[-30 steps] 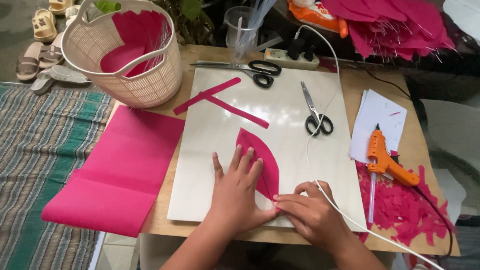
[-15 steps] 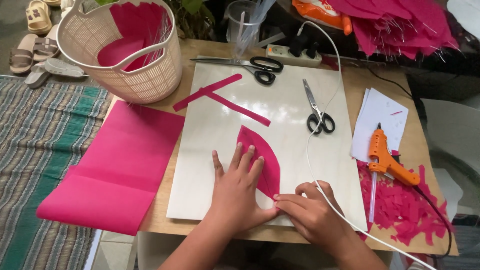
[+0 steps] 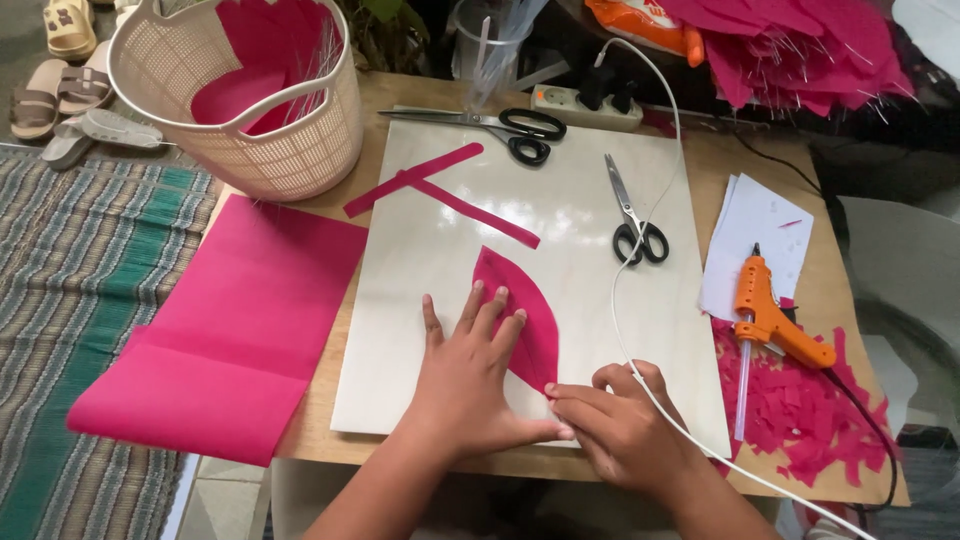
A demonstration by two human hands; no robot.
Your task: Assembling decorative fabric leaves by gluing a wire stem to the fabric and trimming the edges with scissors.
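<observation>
A curved, leaf-shaped piece of pink paper lies on a pale board at the table's near side. My left hand lies flat on the board with fingers spread, the fingertips pressing on the pink piece's left edge. My right hand sits just to the right, its fingertips pinching the lower tip of the pink piece. A white cable runs over my right wrist.
Two pink strips and two pairs of scissors lie on the board. An orange glue gun, white sheets and pink scraps are at right. A basket and a pink sheet are at left.
Both hands stay on the pink piece in nearly the same place. The camera view has shifted slightly.
</observation>
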